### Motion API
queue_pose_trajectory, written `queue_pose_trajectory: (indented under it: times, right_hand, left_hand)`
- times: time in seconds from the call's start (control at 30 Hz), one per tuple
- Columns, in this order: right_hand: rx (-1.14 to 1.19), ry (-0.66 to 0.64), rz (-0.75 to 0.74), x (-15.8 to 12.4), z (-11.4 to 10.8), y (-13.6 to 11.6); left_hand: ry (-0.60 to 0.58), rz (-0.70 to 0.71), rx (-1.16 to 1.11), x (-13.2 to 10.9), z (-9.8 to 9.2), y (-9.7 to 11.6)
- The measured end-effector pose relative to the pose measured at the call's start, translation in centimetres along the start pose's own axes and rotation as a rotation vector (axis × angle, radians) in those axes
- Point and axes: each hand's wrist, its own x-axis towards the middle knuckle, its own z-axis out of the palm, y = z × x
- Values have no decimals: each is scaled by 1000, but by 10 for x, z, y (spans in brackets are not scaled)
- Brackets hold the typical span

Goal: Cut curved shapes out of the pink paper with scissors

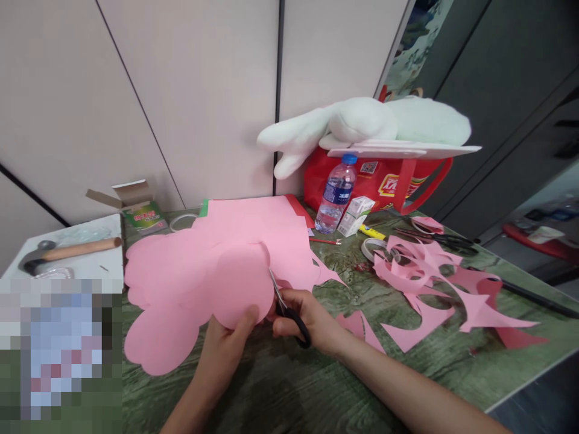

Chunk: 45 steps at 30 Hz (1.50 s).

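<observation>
My left hand [233,337] pinches the lower edge of a pink paper piece [242,283] with a rounded outline, thumb on top and the other fingers hidden beneath. In my right hand [303,316] is a pair of scissors [295,319] with black handles. Their blades lie at the right edge of that paper, pointing up and away from me. Scalloped pink paper shapes [163,337] lie to the left of the hands. Behind them, pink sheets [253,217] rest on the green marbled table [271,392].
Curved pink scraps [425,319] cover the table's right side, near a tape roll [379,248] and more scissors [446,240]. A water bottle [335,193], a small carton [356,215] and a red bag [389,175] under a white plush toy [362,123] stand behind. A hammer [76,250] lies left.
</observation>
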Motion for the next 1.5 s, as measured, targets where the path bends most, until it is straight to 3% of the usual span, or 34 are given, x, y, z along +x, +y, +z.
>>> queue_pose_trajectory:
  times: [0.3,1.0,1.23,1.5]
  right_hand:
    - [-1,33,19,-1,2,2]
    - [39,42,30,-2,4,5]
    - [105,-43,32,-3,9,10]
    - [124,-43,-3,-1,8,1]
  left_hand:
    - [-29,22,-94,0,-1,-1]
    - [42,-26,-183,1,-1,2]
    - [-100,-54,-15,-2,4,15]
    - [-45,-146,49,-11,12,31]
